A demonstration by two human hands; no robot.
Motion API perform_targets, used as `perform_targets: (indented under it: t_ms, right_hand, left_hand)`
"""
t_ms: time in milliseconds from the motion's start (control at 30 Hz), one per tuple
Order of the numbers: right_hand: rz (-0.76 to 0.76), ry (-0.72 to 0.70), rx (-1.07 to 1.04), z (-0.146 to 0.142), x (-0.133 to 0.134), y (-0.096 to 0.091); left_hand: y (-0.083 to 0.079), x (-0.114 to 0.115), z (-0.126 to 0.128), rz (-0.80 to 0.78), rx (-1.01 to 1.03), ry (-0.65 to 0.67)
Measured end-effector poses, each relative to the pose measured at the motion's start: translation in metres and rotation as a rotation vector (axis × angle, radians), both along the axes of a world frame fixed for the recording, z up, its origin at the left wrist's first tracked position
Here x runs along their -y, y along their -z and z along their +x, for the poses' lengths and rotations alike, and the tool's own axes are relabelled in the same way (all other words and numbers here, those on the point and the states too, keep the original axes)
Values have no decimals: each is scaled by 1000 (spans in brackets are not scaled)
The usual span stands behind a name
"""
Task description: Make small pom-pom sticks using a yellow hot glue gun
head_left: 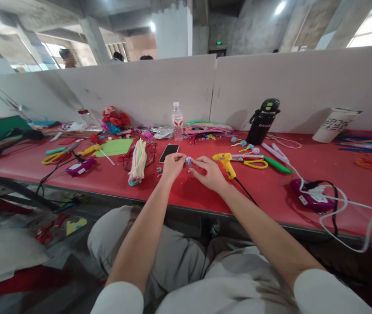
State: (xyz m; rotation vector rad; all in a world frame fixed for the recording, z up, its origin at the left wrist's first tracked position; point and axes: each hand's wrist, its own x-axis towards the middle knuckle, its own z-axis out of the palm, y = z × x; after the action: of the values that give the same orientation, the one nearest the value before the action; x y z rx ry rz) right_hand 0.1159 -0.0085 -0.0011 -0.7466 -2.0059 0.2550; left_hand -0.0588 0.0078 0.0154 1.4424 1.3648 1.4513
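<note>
A small lavender fuzzy ball, like a pipe-cleaner flower head (188, 161), is held just above the red tabletop. My left hand (174, 166) pinches it from the left between thumb and fingers. From the other side, my right hand (211, 173) reaches in with a fingertip at the ball, its thumb spread apart below. Left of my hands lies a black phone (169, 153), and beyond it a bundle of pale pipe cleaners (138, 161). A yellow glue gun (227, 164) rests close to my right hand, beside yellow-handled scissors (255, 164).
A water bottle (177, 123) and a black flask (263, 124) stand at the back near the white partition (133, 93). Purple power blocks (80, 167) with trailing cables sit on both sides. A patterned cup (331, 125) leans at right. Green sheets (116, 147) lie at left.
</note>
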Motion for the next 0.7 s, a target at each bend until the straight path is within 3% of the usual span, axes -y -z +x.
perform_targets:
  t_ms: [433, 600, 700]
  right_hand:
    - [-62, -42, -14, 0, 1, -1]
    - [-103, -13, -63, 7, 6, -17]
    - [-213, 12, 38, 24, 12, -28]
  left_hand:
    - [-3, 1, 1, -33, 78, 2]
    - [-4, -5, -4, -128, 335, 37]
    - [-4, -8, -8, -178, 513, 102]
